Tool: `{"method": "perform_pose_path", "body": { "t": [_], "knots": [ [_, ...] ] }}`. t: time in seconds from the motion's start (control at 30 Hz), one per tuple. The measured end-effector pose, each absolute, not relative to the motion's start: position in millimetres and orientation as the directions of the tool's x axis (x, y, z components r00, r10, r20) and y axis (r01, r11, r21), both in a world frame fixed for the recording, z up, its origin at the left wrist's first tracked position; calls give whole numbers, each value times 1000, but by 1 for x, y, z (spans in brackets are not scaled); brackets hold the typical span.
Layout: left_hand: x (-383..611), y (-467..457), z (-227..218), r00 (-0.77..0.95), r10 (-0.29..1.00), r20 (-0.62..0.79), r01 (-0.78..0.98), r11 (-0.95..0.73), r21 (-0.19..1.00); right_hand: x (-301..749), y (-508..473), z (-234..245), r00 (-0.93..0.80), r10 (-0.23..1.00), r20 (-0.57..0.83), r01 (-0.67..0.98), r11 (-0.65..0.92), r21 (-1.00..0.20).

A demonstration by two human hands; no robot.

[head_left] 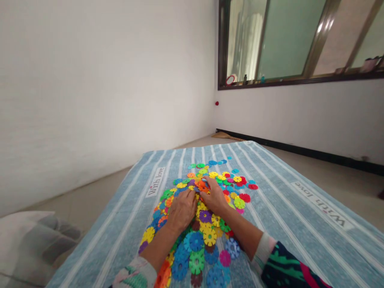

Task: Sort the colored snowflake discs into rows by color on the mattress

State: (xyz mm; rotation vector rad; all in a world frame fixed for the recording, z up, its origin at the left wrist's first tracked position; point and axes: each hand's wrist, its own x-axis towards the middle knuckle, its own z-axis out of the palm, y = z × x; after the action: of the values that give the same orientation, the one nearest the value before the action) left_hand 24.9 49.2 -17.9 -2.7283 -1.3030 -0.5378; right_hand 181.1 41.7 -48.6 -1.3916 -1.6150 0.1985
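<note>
A heap of flat plastic snowflake discs in many colours lies on a blue striped blanket. My left hand rests on the heap with its fingers curled, back of the hand up. My right hand lies just beside it, fingertips pinched around an orange disc near the middle of the heap. The two hands nearly touch. What the left fingers hold is hidden under the hand.
The blanket bears white labels reading "With love". White walls stand left and behind, with a window at upper right. A grey pillow lies at lower left. Bare floor runs around the blanket.
</note>
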Motion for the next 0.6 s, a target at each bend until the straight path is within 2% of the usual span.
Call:
{"method": "perform_pose_path", "body": {
  "t": [0.1,0.17,0.23,0.33,0.43,0.53,0.6],
  "knots": [
    [0,45,-13,583,713,389,724,-674,149,192,17,-37,66,845,530,693,343,-634],
    [-26,37,-11,590,695,410,710,-689,146,210,-9,-38,61,858,511,708,323,-628],
    [-54,26,-12,609,698,376,712,-690,129,226,-38,-46,29,906,422,751,258,-607],
    [-92,5,-20,701,668,250,669,-737,93,234,-75,-64,-103,957,271,814,238,-530],
    [-113,-13,-36,748,636,190,634,-769,83,222,-88,-76,-204,946,253,826,305,-474],
    [-111,-20,-52,725,641,253,655,-755,36,207,-72,-75,-264,926,271,817,364,-447],
    [-99,-17,-59,695,644,321,677,-736,10,200,-53,-71,-245,920,306,815,367,-448]
  ]
}}
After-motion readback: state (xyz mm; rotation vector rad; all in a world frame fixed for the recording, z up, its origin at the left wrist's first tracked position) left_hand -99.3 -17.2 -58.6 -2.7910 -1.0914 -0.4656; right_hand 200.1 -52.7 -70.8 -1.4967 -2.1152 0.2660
